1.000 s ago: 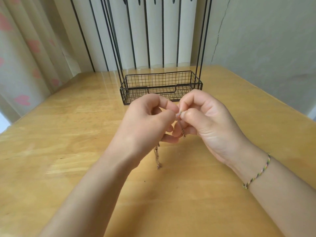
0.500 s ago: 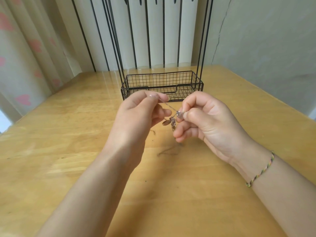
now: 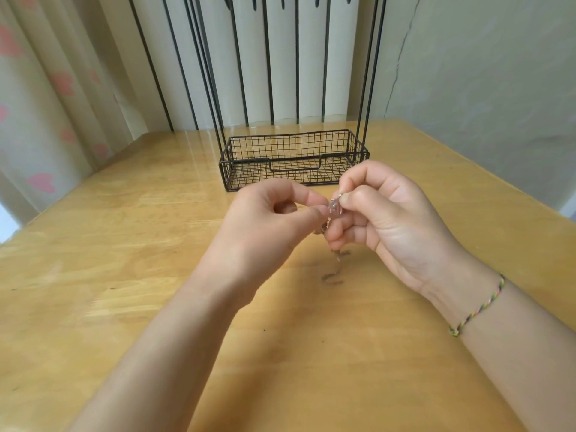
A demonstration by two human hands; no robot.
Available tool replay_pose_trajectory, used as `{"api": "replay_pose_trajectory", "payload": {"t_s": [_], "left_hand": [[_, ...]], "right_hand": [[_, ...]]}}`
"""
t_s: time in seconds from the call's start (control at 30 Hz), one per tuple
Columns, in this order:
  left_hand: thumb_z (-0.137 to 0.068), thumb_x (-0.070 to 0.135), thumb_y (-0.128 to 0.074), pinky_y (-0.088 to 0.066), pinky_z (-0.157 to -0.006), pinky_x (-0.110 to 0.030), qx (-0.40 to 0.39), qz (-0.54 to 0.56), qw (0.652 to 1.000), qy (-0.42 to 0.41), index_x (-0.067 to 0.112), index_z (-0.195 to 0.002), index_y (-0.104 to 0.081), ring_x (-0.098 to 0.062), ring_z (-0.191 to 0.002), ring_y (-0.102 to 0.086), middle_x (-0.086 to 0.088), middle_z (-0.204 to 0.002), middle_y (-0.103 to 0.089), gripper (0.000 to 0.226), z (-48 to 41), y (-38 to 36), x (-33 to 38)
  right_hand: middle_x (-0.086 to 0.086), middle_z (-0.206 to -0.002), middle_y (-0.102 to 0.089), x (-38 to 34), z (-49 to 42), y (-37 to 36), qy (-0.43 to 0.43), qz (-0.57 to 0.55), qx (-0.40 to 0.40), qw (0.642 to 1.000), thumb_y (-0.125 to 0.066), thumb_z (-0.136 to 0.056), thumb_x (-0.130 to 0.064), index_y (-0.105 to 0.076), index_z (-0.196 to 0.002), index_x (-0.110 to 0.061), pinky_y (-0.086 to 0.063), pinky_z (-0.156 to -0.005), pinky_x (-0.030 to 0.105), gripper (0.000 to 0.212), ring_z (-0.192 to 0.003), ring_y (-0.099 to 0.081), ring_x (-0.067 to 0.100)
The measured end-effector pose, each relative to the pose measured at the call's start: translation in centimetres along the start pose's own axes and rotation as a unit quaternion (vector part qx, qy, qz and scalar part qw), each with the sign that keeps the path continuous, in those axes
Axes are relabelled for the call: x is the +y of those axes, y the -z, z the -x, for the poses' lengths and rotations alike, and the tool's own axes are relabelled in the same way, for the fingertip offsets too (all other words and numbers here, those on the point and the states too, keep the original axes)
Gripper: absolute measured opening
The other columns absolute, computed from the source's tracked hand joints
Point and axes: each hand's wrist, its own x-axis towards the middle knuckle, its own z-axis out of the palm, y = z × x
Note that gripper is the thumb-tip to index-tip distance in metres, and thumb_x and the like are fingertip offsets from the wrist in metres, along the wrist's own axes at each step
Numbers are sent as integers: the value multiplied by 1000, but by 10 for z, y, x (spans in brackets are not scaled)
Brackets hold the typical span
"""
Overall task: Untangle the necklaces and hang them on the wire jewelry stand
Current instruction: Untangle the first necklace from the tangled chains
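My left hand (image 3: 265, 222) and my right hand (image 3: 383, 219) meet above the middle of the wooden table. Both pinch a small tangle of thin necklaces (image 3: 334, 207) between thumb and forefinger. A short length of chain hangs below my right fingers and trails blurred onto the table at the chain's end (image 3: 333, 277). The black wire jewelry stand (image 3: 293, 157) is just behind my hands, its basket base on the table and its thin uprights running out of the top of the frame. Nothing shows in the basket.
The wooden table (image 3: 124, 275) reaches to the wall behind and to the right. Pale curtains (image 3: 46, 104) hang at the left. A braided bracelet (image 3: 477, 307) is on my right wrist.
My hands have drawn closer together again, fingertips nearly touching at the tangle. The stretch of chain pulled taut between them half a second ago is gone, and the dangling end swings lower.
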Motion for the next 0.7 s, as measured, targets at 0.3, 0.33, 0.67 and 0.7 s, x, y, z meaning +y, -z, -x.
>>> {"api": "replay_pose_trajectory", "payload": {"t_s": [0.3, 0.33, 0.67, 0.7], "left_hand": [[-74, 19, -78, -31, -56, -28, 35, -16, 998, -59, 22, -78, -70, -7, -51, -29, 14, -48, -29, 9, -2, 0, -5], [-75, 19, -77, -31, -56, -28, 37, -16, 997, -63, 21, -78, -70, -8, -51, -29, 14, -48, -30, 8, -2, 1, -5], [-82, 11, -70, -31, -60, -33, 15, 52, 998, -17, 18, -72, -68, -22, -62, -36, 5, -51, -51, 13, -1, 3, -2], [-82, 10, -69, -31, -58, -31, 20, 41, 999, -26, 18, -71, -67, -21, -61, -35, 6, -50, -47, 14, -1, 3, -2]], "right_hand": [[9, -55, -54, -4, 3, -5, -13, 2, 5, 1000, -45, -90, 7, -50, -75, -9, -47, -37, 27, 23, -38, -57, 20], [9, -55, -54, -4, 3, -5, -15, 1, 5, 1000, -45, -90, 7, -50, -74, -9, -46, -37, 28, 23, -37, -57, 20], [12, -55, -56, -6, 5, -4, 1, 24, -15, 1000, -46, -89, 8, -52, -77, -7, -48, -38, 30, 20, -38, -58, 22], [12, -55, -56, -5, 5, -5, 7, 36, -14, 999, -46, -89, 9, -52, -77, -6, -49, -38, 31, 20, -38, -58, 24]]}}
